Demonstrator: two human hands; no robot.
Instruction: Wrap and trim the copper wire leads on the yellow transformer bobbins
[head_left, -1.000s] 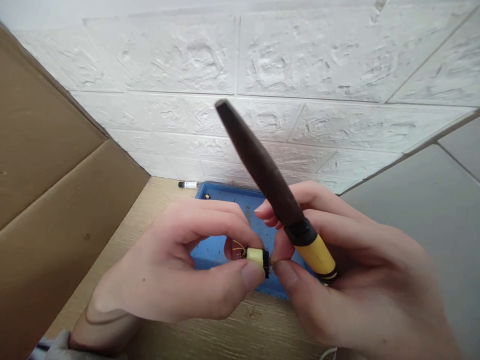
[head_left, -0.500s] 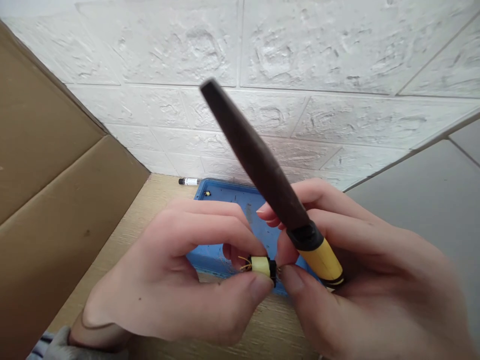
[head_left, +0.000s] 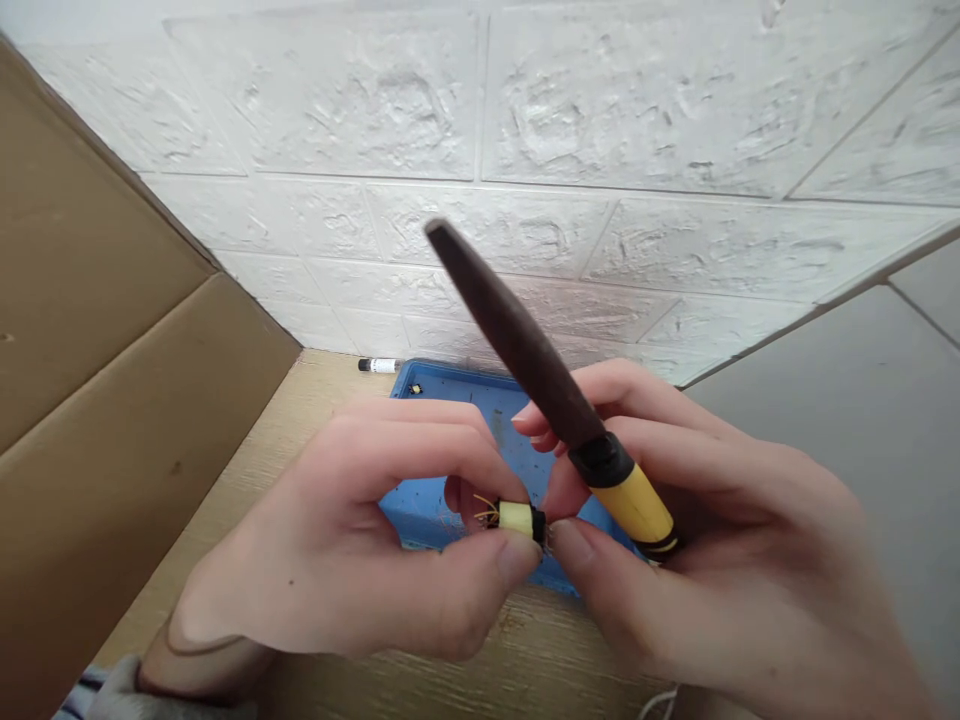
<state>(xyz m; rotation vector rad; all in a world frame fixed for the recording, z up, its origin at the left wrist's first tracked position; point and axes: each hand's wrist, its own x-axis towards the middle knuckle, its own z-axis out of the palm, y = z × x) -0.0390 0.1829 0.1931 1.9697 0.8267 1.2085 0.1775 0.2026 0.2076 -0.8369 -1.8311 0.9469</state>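
Note:
My left hand [head_left: 375, 540] is closed, thumb and index finger pinching a small transformer [head_left: 516, 516]. It is wrapped in pale yellow tape, with black ends and thin wire leads sticking out on the left. Closed as well, my right hand [head_left: 697, 530] carries a knife-like tool [head_left: 517, 340] with a dark brown tapered blade and a yellow-and-black handle. The handle rests between its thumb and fingers, and the blade points up and to the left. The right thumb and index fingertips meet at the transformer's right end, on the pins or wires there, which they partly hide.
Below and behind the hands lies a blue tray [head_left: 442, 378] with another small yellow-and-black part [head_left: 415, 389] in its far left corner. Beside it is a small black-capped tube [head_left: 379, 366]. Cardboard [head_left: 112, 350] stands at left, a white brick-pattern wall [head_left: 360, 100] behind.
The tool's blade tip has dropped and shifted slightly right. Both hands and the transformer have moved a little up and to the left, with the grips unchanged.

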